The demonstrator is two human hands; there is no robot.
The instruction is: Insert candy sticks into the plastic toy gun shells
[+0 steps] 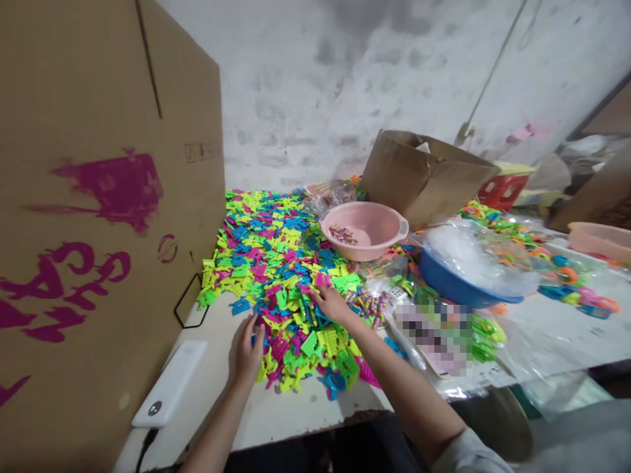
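Observation:
A wide heap of small flat plastic pieces (286, 256) in pink, blue, yellow and green covers the table; their exact kind is too small to tell. At the heap's near left edge rests my left hand (249, 348), fingers apart and touching the outermost pieces. My right hand (331, 303) reaches over the heap's right side with its fingers stretched out. Its fingertips touch the pieces, beside a pink one (322, 280). Neither hand shows a piece gripped. Beyond my right hand stands a pink basin (367, 246) with small multicoloured bits inside.
A tall cardboard box (113, 118) walls off the left, with a white power bank (170, 387) and cable before it. To the right are a blue basin (458, 282) holding clear plastic bags, small striped items (369, 309), and an open carton (419, 174) near the wall.

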